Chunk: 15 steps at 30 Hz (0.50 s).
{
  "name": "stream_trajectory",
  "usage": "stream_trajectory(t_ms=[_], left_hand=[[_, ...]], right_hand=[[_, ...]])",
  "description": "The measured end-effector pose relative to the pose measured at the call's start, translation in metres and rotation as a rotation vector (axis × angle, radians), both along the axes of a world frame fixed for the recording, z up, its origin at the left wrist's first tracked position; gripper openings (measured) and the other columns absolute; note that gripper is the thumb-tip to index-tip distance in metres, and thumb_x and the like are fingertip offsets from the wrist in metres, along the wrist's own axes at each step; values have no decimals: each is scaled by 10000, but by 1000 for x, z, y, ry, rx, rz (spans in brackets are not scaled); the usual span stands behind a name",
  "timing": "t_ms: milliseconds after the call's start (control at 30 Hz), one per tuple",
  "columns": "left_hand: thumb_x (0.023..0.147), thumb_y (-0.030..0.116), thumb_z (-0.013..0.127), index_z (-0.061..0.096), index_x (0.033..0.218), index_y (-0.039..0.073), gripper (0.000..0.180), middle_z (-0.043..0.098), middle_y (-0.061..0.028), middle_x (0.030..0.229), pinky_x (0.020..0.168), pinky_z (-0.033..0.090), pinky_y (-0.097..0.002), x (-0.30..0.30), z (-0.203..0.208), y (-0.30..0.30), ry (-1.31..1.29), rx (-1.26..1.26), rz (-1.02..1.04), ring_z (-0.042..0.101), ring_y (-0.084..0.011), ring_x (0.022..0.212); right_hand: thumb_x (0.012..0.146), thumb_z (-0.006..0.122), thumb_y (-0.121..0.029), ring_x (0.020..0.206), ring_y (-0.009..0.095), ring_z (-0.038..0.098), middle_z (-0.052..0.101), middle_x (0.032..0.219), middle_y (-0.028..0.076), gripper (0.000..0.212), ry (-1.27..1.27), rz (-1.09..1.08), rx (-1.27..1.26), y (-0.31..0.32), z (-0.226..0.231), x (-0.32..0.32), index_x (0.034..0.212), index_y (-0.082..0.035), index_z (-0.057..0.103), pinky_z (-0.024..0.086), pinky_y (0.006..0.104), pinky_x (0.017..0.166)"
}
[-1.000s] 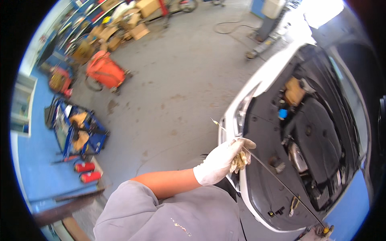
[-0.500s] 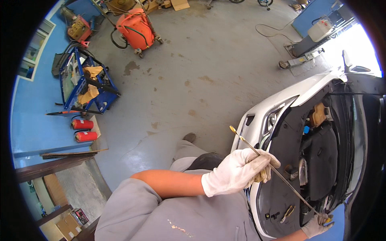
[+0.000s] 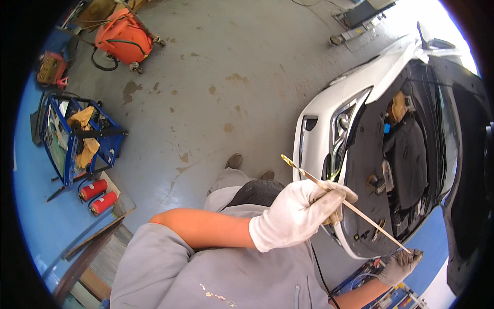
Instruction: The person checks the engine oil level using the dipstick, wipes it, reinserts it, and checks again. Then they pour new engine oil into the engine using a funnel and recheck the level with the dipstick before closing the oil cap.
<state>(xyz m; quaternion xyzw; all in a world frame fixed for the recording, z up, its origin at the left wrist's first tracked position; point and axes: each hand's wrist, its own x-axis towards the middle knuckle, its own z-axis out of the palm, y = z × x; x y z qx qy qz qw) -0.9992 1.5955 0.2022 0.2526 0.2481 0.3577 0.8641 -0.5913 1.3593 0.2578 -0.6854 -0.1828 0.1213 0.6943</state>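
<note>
A long thin oil dipstick (image 3: 370,219) runs slantwise between my two gloved hands, its flat tip coated in amber oil. My left hand (image 3: 303,211), in a white work glove with grey, soiled fingers, pinches it a little below that tip. At the other end my right hand (image 3: 401,267), also gloved, is closed around the dipstick's end, whose handle is hidden in the fingers. Beside and beyond the rod lies the uncovered engine bay (image 3: 406,154) of a white car (image 3: 316,139). The raised hood (image 3: 465,170) stands at the far right.
A blue tool cart (image 3: 85,134) stands at the left with brown paper on it. Two red fire extinguishers (image 3: 98,196) are near the wall. An orange wheeled machine (image 3: 123,38) stands farther back. Tools lie below the car's front, near a black cable (image 3: 320,273).
My view has turned, so the car and cart sit differently in it and my feet show more. Both hands still hold the dipstick, now apart from the bay's front edge.
</note>
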Motion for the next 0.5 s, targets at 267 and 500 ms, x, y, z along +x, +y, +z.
stream_trajectory(t_ms=[267,500], left_hand=[[1110,160,517,728,1188,-40,301,714,-48,849,655,497,-217,-21,-8,17,20,19,-96,636,-70,739],[1085,123,573,728,1177,-57,254,724,-66,885,712,529,-242,-17,-22,21,31,121,-117,657,-83,809]], right_hand=[[1140,467,-255,490,57,344,449,630,-37,278,453,-69,116,-7,-10,-42,980,-75,605,320,230,458],[1143,473,-256,444,42,367,445,592,-40,294,561,-247,118,-4,-15,-54,943,-78,594,289,205,388]])
